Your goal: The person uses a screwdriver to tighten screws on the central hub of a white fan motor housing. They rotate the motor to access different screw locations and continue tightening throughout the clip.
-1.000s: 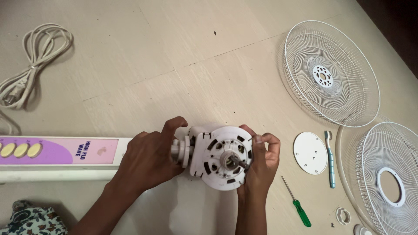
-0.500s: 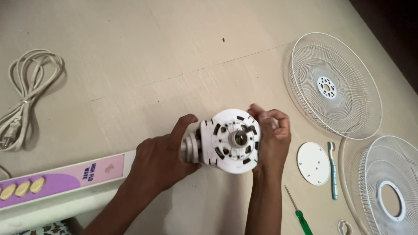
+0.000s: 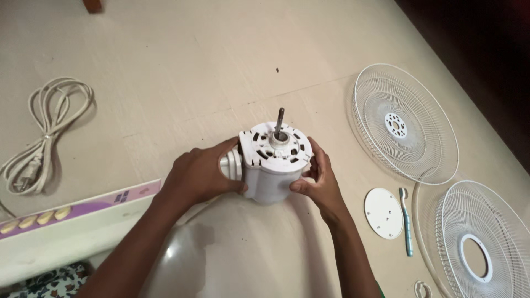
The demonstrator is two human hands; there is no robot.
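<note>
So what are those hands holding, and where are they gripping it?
Both hold the white fan motor housing by its sides: the left hand wraps its left flank, the right hand its right, shaft pointing up.

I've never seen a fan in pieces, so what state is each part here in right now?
Fan motor housing: upright, shaft pointing up, gripped on both sides.
Left hand: clasping the housing.
Right hand: clasping the housing.
Two wire grilles: detached, lying flat.
Power cord: coiled, unplugged.
Round white disc: lying flat.
</note>
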